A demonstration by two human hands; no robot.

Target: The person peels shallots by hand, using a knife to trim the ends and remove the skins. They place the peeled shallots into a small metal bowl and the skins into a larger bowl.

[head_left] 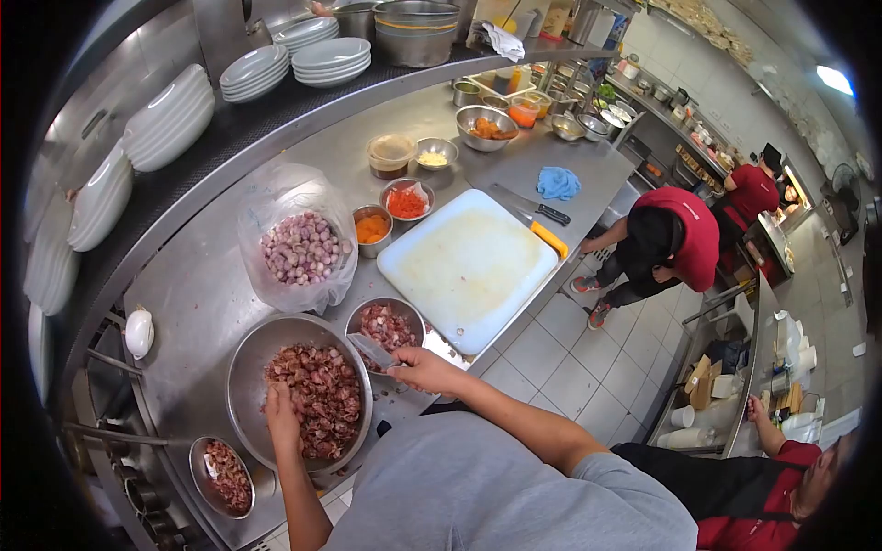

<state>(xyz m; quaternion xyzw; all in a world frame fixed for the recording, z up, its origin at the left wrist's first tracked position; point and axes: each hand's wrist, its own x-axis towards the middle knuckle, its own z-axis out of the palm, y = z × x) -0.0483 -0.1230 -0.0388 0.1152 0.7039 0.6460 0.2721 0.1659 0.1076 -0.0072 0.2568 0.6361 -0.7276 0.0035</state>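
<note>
Chopped dark red meat (322, 390) fills part of a large steel bowl (241, 367) in front of me. My left hand (283, 421) reaches inside at the bowl's left, fingers drawn together against the meat; what they hold is hidden. My right hand (427, 370) is closed on the end of a flat, pale grey blade (370, 351), whose handle is covered by my fingers. That blade crosses the rim of a smaller steel bowl (353, 323) of meat pieces (386, 326). An oval steel dish (198, 468) with more chopped meat stands at lower left.
Beyond the bowls lie a bag of peeled shallots (303, 248), a white cutting board (469, 266), a knife (549, 215) and a blue cloth (558, 183). A plate shelf (266, 115) overhangs the counter. Co-workers in red (684, 234) are at right.
</note>
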